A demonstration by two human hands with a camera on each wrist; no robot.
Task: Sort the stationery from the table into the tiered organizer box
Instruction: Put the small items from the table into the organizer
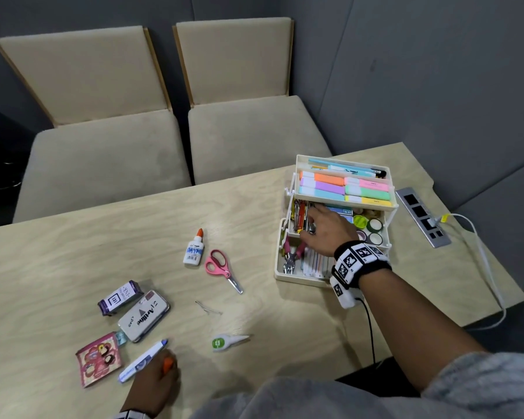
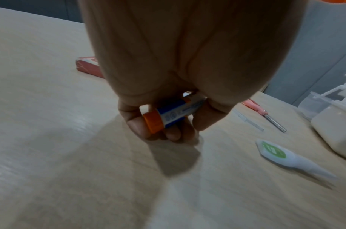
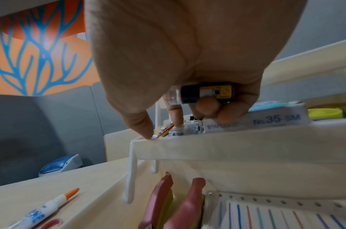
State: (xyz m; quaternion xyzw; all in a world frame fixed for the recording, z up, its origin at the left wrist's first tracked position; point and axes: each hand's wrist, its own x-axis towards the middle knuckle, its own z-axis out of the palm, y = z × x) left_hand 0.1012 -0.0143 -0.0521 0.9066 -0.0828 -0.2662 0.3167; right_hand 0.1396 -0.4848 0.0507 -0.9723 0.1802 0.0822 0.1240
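Note:
The cream tiered organizer (image 1: pixel 297 275) stands open at the table's right, with highlighters (image 1: pixel 345 189) in the top tier. My right hand (image 1: pixel 310 229) reaches into the middle tier (image 3: pixel 226 147), its curled fingers holding a small black and yellow tube (image 3: pixel 205 93) against the palm. Near the front left edge, my left hand (image 1: pixel 164 373) grips a short blue and white tube with an orange cap (image 2: pixel 168 114) just above the table. A white and blue pen (image 1: pixel 142 359) lies beside that hand; whether the hand touches it I cannot tell.
On the table lie a glue bottle (image 1: pixel 194 249), pink scissors (image 1: pixel 221 267), a purple box (image 1: pixel 120 297), an Artline tin (image 1: pixel 144 316), a pink packet (image 1: pixel 99 359), a staple strip (image 1: pixel 208 308) and a white correction tape (image 1: pixel 227 341). A power strip (image 1: pixel 422 217) sits right of the organizer.

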